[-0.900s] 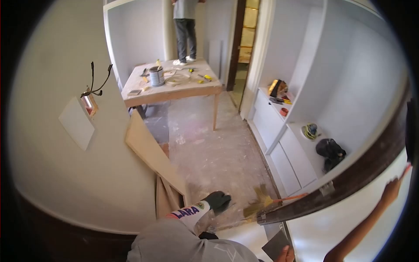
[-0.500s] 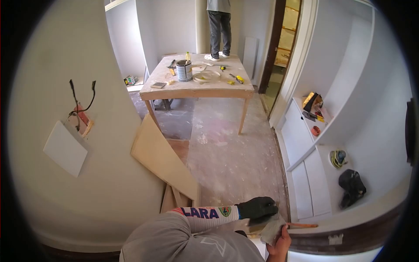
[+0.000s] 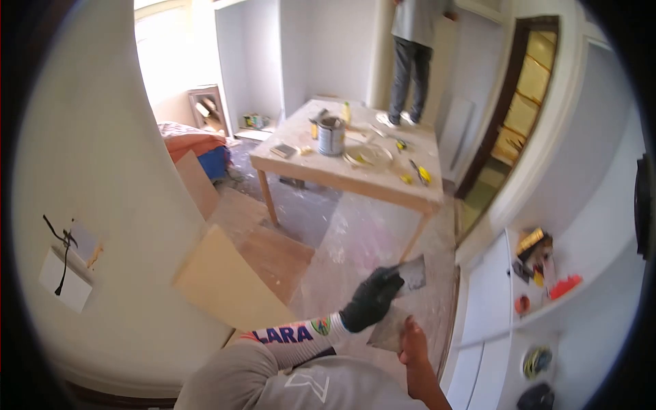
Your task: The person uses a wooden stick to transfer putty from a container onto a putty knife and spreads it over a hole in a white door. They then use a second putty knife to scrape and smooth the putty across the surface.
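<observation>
My left hand (image 3: 371,299), in a dark glove, is closed on a flat grey scraper blade (image 3: 413,275) that points right over the floor. Just below and to the right, my bare right hand (image 3: 413,342) grips a second flat, greyish plate (image 3: 388,331), which looks like another scraper. The two plates are near each other, one above the other in view. Both are slightly blurred, and their handles are hidden by my fingers.
A person (image 3: 412,65) stands on a wooden table (image 3: 342,179) holding a paint can (image 3: 331,137) and tools. A tan board (image 3: 232,283) leans at the left. White shelves (image 3: 488,287) with tools line the right; wires hang from the left wall (image 3: 102,164).
The view has swung left. Both my hands have moved up and away from my body, and the blade in my left hand now shows clearly. The person's arm has come into view.
</observation>
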`<state>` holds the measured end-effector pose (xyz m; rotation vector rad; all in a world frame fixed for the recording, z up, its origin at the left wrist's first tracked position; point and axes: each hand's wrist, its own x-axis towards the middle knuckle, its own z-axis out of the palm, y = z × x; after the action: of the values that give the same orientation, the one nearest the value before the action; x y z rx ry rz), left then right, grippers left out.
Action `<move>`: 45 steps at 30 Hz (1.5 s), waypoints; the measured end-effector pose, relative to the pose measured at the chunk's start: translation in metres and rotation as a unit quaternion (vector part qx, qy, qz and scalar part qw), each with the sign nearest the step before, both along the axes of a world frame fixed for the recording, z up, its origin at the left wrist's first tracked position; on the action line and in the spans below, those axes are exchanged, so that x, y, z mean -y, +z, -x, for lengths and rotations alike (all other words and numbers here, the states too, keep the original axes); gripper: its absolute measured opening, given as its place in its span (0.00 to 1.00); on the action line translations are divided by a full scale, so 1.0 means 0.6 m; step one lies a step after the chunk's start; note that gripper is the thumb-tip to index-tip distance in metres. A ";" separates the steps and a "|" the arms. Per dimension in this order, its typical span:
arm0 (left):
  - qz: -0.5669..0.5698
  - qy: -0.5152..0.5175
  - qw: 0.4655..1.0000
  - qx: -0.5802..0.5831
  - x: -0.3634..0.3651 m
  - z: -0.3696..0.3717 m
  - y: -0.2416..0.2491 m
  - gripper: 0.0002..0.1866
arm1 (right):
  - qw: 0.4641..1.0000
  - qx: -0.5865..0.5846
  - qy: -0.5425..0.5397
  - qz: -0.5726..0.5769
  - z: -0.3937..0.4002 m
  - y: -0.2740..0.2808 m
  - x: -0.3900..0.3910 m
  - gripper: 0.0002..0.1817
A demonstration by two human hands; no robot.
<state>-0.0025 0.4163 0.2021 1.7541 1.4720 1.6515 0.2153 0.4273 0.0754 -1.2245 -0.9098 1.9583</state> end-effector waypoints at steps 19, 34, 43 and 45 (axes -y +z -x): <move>0.020 -0.021 0.983 0.183 -0.471 0.512 0.159 0.19 | 0.930 -0.255 0.233 0.129 0.639 -0.050 -0.618 0.14; 0.351 0.149 0.924 -0.025 -0.754 0.983 -0.009 0.33 | 0.928 -0.217 0.266 0.146 0.996 0.082 -0.963 0.15; 0.019 0.176 0.983 -0.055 -0.872 1.195 0.010 0.14 | 0.965 -0.242 -0.037 -0.097 1.154 0.192 -1.093 0.16; -0.030 0.043 0.994 -0.099 -0.889 1.202 0.060 0.18 | 0.969 -0.217 -0.102 -0.052 1.203 0.228 -1.073 0.11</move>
<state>-0.7239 0.9494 0.2379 1.9617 1.6199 1.6172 -0.5068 1.0710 0.2121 -0.7506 -0.6245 1.8807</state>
